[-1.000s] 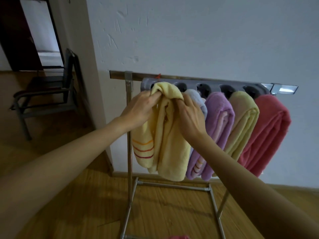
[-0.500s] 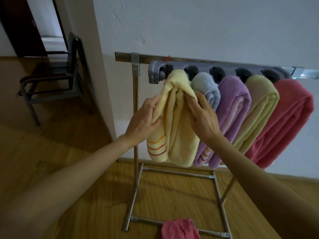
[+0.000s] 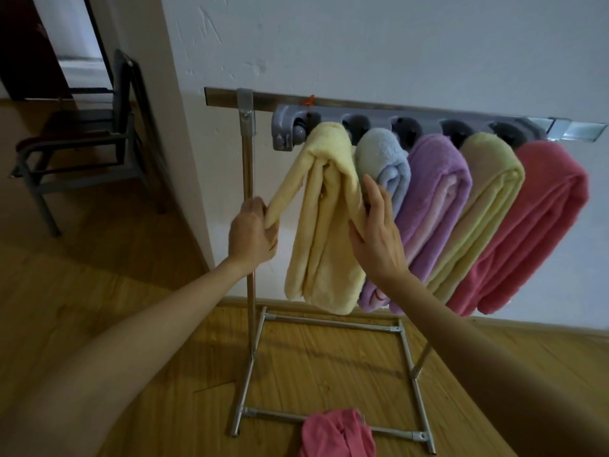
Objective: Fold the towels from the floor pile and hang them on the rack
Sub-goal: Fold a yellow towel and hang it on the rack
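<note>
Against a white wall, five folded towels hang on a rack (image 3: 389,108); left hand (image 3: 252,237) grips the yellow towel (image 3: 321,222), flat-fingered right hand (image 3: 379,237) smooths it, seemingly to straighten it.

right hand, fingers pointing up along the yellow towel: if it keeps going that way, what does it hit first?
Probably the light blue towel: the right hand has straight fingers aimed up and slightly left, between the yellow towel and the blue one. Beyond that is the grey hanger bar. Depth is unclear.

My two forearms are bare to the frame's edge; my left hand (image 3: 252,237) and right hand (image 3: 379,239) wear no gloves.
</note>
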Action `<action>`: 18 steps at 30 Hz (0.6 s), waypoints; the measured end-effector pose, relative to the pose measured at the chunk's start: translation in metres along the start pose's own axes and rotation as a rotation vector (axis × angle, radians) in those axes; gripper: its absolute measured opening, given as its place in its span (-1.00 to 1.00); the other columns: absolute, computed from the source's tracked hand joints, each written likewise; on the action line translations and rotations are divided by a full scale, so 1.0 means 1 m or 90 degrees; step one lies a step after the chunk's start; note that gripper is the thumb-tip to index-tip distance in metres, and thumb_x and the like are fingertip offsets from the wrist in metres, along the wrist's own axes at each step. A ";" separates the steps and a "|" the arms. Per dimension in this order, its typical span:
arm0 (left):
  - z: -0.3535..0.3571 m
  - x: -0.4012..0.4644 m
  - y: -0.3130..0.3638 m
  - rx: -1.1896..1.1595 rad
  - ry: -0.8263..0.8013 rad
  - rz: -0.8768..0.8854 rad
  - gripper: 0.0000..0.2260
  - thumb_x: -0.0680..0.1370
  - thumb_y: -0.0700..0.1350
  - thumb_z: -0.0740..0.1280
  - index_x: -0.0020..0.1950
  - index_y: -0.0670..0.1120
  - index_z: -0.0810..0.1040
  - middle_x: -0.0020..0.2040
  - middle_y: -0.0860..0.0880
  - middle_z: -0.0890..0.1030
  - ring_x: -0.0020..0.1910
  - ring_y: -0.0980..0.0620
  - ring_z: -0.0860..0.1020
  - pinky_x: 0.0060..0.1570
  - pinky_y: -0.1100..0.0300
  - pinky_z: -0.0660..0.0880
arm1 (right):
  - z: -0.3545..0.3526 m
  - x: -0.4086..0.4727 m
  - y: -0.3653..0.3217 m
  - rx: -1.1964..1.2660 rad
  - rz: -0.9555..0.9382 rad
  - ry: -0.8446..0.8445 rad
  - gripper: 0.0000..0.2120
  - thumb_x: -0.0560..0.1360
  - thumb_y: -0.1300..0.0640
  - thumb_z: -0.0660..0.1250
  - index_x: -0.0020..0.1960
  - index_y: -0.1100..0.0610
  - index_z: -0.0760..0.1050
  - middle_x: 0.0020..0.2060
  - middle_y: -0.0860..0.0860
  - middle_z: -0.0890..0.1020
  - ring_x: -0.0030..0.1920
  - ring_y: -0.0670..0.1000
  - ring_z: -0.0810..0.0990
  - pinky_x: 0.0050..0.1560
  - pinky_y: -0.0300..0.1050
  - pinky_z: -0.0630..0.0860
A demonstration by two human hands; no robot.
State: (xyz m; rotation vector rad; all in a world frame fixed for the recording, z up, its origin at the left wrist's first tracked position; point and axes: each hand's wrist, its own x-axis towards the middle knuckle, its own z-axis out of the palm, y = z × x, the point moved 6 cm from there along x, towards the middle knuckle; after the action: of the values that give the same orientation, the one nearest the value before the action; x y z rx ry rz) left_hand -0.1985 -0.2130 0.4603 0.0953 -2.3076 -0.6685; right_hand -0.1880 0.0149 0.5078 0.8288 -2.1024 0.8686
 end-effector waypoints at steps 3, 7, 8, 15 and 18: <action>0.027 -0.016 0.018 -0.157 -0.163 0.021 -0.88 0.51 -0.18 0.38 0.00 -0.13 0.48 -0.15 0.04 0.51 -0.13 -0.05 0.55 -0.17 0.21 0.50 | 0.002 -0.005 0.003 -0.015 0.014 0.002 -0.44 0.52 0.32 0.27 0.44 0.14 0.13 0.32 0.11 0.35 0.24 0.04 0.44 0.01 -0.28 0.46; 0.043 -0.034 0.036 -0.270 -0.276 -0.072 -0.67 0.42 -0.03 0.42 0.14 -0.05 0.48 0.00 0.03 0.58 -0.01 0.05 0.56 -0.03 0.15 0.55 | 0.003 -0.011 0.009 -0.043 0.047 -0.011 -0.60 0.53 0.23 0.29 0.34 0.24 0.31 0.19 0.11 0.45 0.08 0.05 0.51 -0.16 -0.16 0.52; 0.043 -0.036 0.040 -0.268 -0.267 -0.062 -0.61 0.40 0.06 0.40 0.16 -0.02 0.46 0.02 0.04 0.57 -0.01 0.06 0.56 -0.02 0.13 0.55 | 0.003 -0.013 0.010 -0.046 0.054 -0.010 -0.64 0.53 0.22 0.29 0.29 0.25 0.35 0.16 0.11 0.46 0.04 0.06 0.52 -0.18 -0.10 0.54; 0.037 -0.030 0.048 -0.151 -0.113 -0.090 -0.56 0.44 0.11 0.40 0.19 -0.12 0.47 -0.01 -0.04 0.60 -0.12 0.03 0.55 -0.18 0.15 0.51 | 0.004 -0.023 0.013 -0.055 0.145 0.001 -0.74 0.53 0.04 0.19 -0.11 0.26 0.44 -0.15 0.14 0.52 -0.24 0.14 0.54 -0.29 0.07 0.51; 0.024 -0.022 0.032 -0.133 -0.093 -0.075 -0.69 0.44 0.00 0.40 0.05 -0.17 0.48 -0.10 -0.11 0.58 -0.16 -0.08 0.57 -0.22 -0.02 0.57 | 0.011 -0.031 -0.002 -0.052 0.142 -0.034 -0.82 0.58 0.09 0.16 -0.08 0.21 0.36 -0.24 0.09 0.52 -0.28 0.16 0.54 -0.36 0.00 0.43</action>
State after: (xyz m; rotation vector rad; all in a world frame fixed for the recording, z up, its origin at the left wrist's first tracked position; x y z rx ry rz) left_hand -0.1949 -0.1697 0.4477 0.0879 -2.3681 -1.0017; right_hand -0.1737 0.0140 0.4786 0.5882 -2.2932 0.8765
